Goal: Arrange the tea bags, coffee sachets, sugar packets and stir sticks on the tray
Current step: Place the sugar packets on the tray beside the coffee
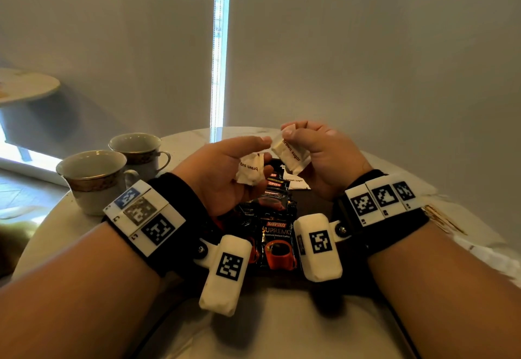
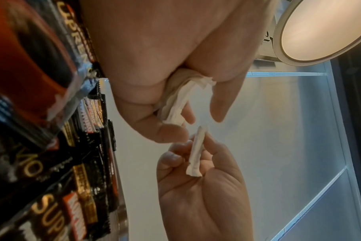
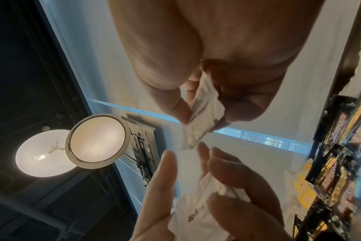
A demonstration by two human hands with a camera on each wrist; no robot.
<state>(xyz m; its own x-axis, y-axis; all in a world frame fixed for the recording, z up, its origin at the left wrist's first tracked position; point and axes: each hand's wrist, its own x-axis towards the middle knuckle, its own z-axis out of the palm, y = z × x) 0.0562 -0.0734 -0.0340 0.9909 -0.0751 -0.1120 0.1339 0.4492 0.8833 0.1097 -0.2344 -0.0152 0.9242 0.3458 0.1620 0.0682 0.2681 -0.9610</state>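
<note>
A round pale table (image 1: 282, 316) carries two teacups (image 1: 93, 178) and a row of black Kopiko coffee sachets (image 1: 277, 234). Above the sachets, the left hand (image 1: 222, 172) curls around one crumpled brown sugar packet (image 1: 251, 171), while the right hand (image 1: 318, 155) pinches another (image 1: 290, 153), both lifted.

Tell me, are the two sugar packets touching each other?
Apart. The right wrist view shows a gap between the upper sugar packet, pinched by the right hand, and the lower sugar packet in the left hand.
</note>
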